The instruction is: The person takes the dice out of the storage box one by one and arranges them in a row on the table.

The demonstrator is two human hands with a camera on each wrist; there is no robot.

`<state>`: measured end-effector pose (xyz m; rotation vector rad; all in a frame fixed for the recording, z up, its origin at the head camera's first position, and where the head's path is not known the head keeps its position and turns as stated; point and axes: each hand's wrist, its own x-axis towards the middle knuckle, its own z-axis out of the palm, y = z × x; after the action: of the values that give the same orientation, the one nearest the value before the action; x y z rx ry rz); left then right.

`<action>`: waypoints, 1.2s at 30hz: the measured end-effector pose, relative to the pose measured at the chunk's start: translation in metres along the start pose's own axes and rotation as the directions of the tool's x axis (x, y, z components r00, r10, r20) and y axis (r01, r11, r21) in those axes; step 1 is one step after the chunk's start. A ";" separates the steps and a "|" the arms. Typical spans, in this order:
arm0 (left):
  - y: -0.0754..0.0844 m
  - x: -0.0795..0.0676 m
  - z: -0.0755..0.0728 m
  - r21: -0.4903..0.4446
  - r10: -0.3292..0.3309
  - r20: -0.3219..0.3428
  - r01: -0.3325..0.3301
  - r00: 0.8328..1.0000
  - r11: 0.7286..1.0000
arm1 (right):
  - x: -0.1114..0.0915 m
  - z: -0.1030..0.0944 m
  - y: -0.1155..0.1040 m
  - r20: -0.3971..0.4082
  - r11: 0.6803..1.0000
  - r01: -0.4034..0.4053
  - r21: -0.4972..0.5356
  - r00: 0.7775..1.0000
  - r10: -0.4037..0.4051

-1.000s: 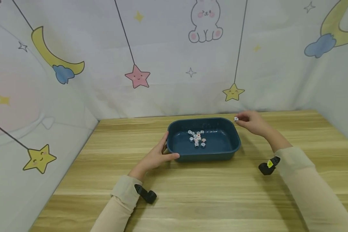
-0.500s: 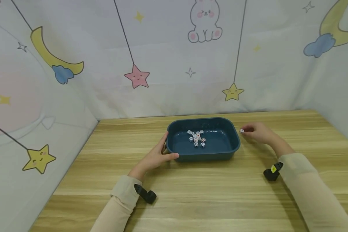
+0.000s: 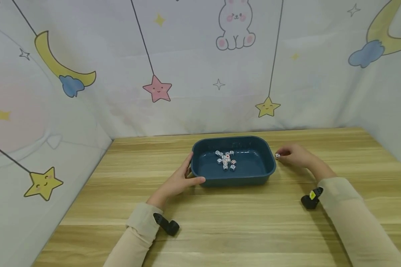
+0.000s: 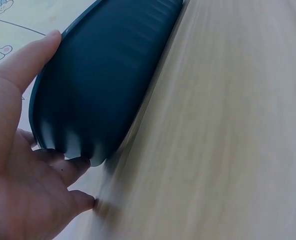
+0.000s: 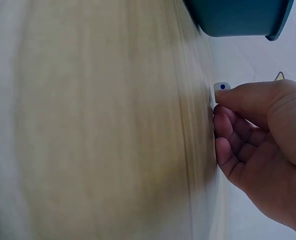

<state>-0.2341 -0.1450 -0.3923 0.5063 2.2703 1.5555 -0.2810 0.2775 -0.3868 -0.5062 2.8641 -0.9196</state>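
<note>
A dark blue rectangular tray (image 3: 234,181) stands on the wooden table, with several white dice (image 3: 225,160) clustered left of its middle. My left hand (image 3: 176,181) holds the tray's left end, thumb at the front corner of the rim and fingers against the end wall. Close to the tray's right end, my right hand (image 3: 295,155) pinches a single white die (image 3: 277,156) between thumb and fingertips. In the right wrist view that die (image 5: 222,86) shows a blue dot past the thumb, low at the table surface, and the other fingers are curled beneath.
The wooden table (image 3: 220,222) runs back to a hanging white cloth (image 3: 194,115) printed with stars, moons and a bunny. Black wrist cameras sit on both sleeves, the left camera (image 3: 167,224) and the right camera (image 3: 311,199).
My right hand has come down and toward me with the die, from behind the tray's back right corner to beside its right end. The left hand and tray stay put.
</note>
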 end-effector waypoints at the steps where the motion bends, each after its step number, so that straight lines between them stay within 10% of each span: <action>1: 0.000 0.000 0.000 -0.006 0.000 0.001 0.000 1.000 1.000 | 0.000 0.000 0.000 0.003 1.000 0.000 0.000 1.000 0.000; 26: -0.001 0.000 -0.001 -0.040 0.002 0.003 -0.002 1.000 0.999 | -0.001 -0.012 -0.008 0.031 0.997 -0.077 0.003 0.997 0.077; 36: -0.002 -0.001 -0.001 -0.063 0.005 -0.003 -0.005 1.000 0.998 | 0.015 -0.027 -0.059 -0.064 0.993 -0.018 0.114 0.998 0.026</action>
<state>-0.2338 -0.1465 -0.3940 0.4935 2.2155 1.6255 -0.2835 0.2421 -0.3302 -0.4404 2.8476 -1.1074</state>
